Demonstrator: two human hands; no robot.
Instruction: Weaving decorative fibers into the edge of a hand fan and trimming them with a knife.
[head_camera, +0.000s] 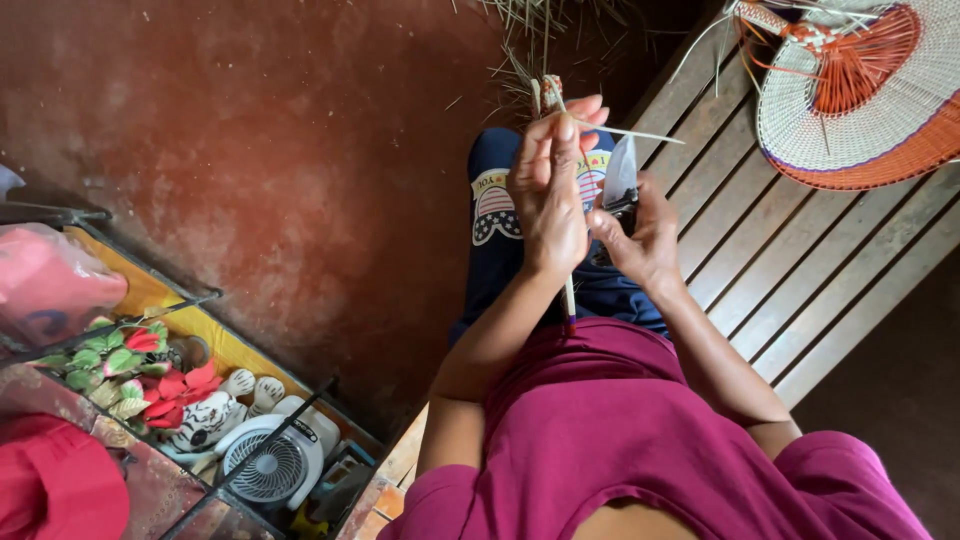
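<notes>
Head view, hands (585, 205) gripping strip (568, 290) (shelf (215, 335) holds fan (272, 462))

Not much of this kind here. On my dark blue trouser leg (497, 250), just left of my left hand (548, 195), sits a sewn-on patch (493, 205): shield-shaped, white edge, red and white stripes, a blue band with small stars at its lower end. A second bit of the same patch (594, 178) peeks out between my hands, mostly hidden. Far left of the trouser leg, at the frame's edge, a clear plastic bag (45, 280) with something pink-red inside rests on the metal rack (150, 310). No screens or signs that I can see.
</notes>
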